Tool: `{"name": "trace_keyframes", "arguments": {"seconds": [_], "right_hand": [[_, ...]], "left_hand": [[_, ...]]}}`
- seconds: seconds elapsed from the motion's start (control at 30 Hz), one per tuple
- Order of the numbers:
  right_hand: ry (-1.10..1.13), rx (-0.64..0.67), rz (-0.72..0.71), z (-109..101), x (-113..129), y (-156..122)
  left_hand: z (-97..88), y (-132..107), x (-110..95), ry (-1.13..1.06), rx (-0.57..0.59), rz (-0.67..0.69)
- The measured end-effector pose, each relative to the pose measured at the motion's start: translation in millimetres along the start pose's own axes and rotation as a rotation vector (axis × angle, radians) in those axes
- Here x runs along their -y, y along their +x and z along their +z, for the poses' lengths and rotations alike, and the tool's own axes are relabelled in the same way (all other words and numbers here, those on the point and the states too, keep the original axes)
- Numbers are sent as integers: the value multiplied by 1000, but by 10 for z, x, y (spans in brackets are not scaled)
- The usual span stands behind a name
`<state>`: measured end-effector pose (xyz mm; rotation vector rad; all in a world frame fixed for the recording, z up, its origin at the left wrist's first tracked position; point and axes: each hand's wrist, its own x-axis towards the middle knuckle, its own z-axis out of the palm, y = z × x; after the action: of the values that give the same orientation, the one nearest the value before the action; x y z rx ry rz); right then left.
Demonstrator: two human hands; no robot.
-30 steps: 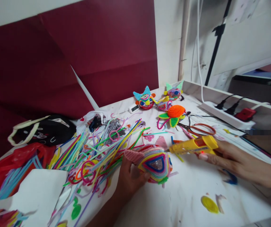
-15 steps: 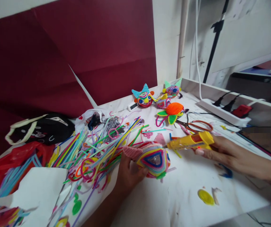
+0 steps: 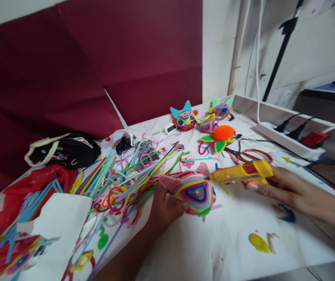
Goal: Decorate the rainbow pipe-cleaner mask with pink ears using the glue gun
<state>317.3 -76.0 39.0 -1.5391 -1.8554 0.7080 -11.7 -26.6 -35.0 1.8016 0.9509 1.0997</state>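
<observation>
My left hand (image 3: 165, 207) grips a round craft piece (image 3: 196, 195) wound from coloured pipe cleaners, with pink ears and a triangular face of nested colours. It rests low over the white table (image 3: 231, 249). My right hand (image 3: 275, 187) holds a yellow glue gun (image 3: 243, 173) with a lit red light. Its nozzle points left and touches the piece's upper right side.
A heap of loose pipe cleaners (image 3: 120, 179) lies left of the piece. Finished figures (image 3: 185, 117) and an orange-shelled turtle (image 3: 221, 136) sit at the back, with scissors (image 3: 249, 155) behind the gun. A power strip (image 3: 290, 140) runs along the right edge. A black bag (image 3: 64, 150) and red plastic (image 3: 50, 179) lie far left.
The view has shifted, so everything sits a little further right in the picture. Both hands keep their hold, with the glue gun's nozzle still at the craft piece.
</observation>
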Motion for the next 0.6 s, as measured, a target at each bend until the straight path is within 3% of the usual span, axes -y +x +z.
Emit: {"name": "trace_keyframes", "arguments": {"seconds": [0.13,0.4,0.6], "right_hand": [[28,92,-17,-5,36,22],[46,100,12,11,-35,23],[111,134,-36,-10,74,41]], "left_hand": [[-8,-6,33,16,-9,12],[-3,-6,26,20,-12,16],[-8,8,22,11,-10,8]]}}
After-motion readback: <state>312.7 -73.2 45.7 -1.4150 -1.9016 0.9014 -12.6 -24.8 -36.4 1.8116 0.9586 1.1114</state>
